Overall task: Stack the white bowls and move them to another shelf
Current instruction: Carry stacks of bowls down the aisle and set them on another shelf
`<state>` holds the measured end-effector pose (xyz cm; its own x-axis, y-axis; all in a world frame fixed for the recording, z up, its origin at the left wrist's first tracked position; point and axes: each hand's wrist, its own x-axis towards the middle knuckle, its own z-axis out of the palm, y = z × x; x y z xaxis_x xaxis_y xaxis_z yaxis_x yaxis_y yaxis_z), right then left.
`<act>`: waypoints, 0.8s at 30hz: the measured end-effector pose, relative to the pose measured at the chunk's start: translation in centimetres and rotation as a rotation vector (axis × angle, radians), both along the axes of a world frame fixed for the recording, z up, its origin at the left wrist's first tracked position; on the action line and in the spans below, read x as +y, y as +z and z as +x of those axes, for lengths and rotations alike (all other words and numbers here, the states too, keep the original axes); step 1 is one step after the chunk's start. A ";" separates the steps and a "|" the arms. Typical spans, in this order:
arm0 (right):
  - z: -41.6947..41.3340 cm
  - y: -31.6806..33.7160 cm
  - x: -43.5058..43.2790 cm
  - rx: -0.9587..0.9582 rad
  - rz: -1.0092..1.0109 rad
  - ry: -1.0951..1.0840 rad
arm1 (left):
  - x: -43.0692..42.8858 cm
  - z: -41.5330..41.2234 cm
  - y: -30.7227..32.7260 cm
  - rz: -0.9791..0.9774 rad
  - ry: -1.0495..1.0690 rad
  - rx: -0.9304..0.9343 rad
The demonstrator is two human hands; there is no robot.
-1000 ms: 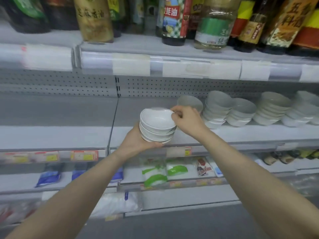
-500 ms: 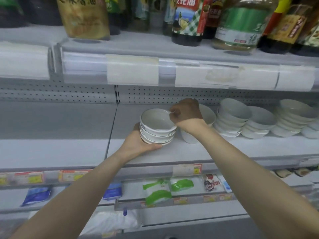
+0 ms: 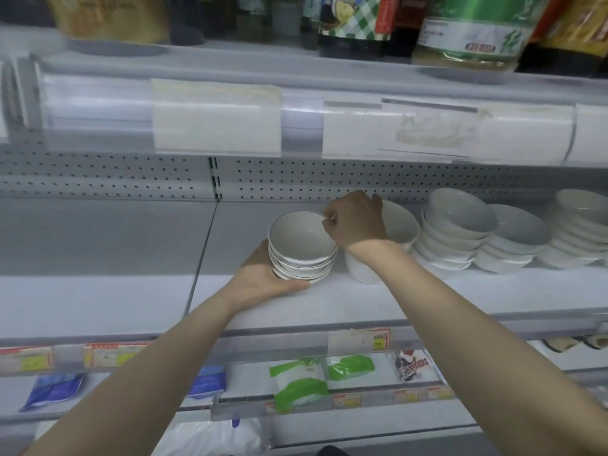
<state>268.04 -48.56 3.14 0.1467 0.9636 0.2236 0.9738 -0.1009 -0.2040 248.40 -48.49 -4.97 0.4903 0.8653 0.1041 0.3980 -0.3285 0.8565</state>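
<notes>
Already a good part of the work looks done: a stack of small white ceramic bowls with thin dark rim lines [image 3: 301, 255] sits nested, several deep, over the front of the grey metal middle shelf [image 3: 98, 258]. The left hand [image 3: 263, 281] cups it from below and behind, fingers curled under the base. The right hand [image 3: 357, 225] pinches the far rim of the top bowl between thumb and bent fingers. I cannot tell whether the stack rests on the shelf or hangs just above it.

What remains, by my judgement, is the carry to another shelf, and perhaps more gathering. A taller plain white bowl [image 3: 399, 225] stands just beside the stack, partly behind the right wrist, and further piles of white bowls [image 3: 457, 232] lean along the shelf to the right.

Room lies to the left, where the shelf surface runs bare to the perforated back panel [image 3: 98, 176]. Overhead, the upper shelf's label strip [image 3: 214, 120] juts forward, so a lift should come outward first. On the right, the taller bowl crowds the wrist.
</notes>
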 end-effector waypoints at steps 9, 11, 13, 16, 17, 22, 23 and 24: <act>0.1 -0.5 0.3 -0.012 0.038 -0.015 | 0.2 -0.6 0.6 -0.075 -0.054 0.029; 0.1 -0.6 0.4 -0.018 0.044 -0.017 | 0.2 -0.5 0.5 -0.073 -0.059 0.027; 0.2 -0.7 0.4 -0.025 0.048 -0.017 | 0.2 -0.6 0.4 -0.070 -0.064 0.033; 0.2 -0.6 0.4 -0.033 0.044 -0.017 | 0.2 -0.7 0.3 -0.058 -0.064 0.050; 0.2 -0.7 0.5 -0.038 0.044 -0.014 | 0.2 -0.7 0.2 -0.041 -0.059 0.055; 0.2 -0.3 -0.2 -0.082 0.030 0.037 | -0.2 -1.0 1.1 0.043 -0.003 0.161; 0.4 -0.2 -0.4 -0.093 0.033 0.061 | -0.1 -1.2 1.2 0.066 -0.002 0.188; 0.5 0.1 -0.7 -0.096 0.032 0.083 | -0.3 -1.3 1.6 0.084 0.004 0.218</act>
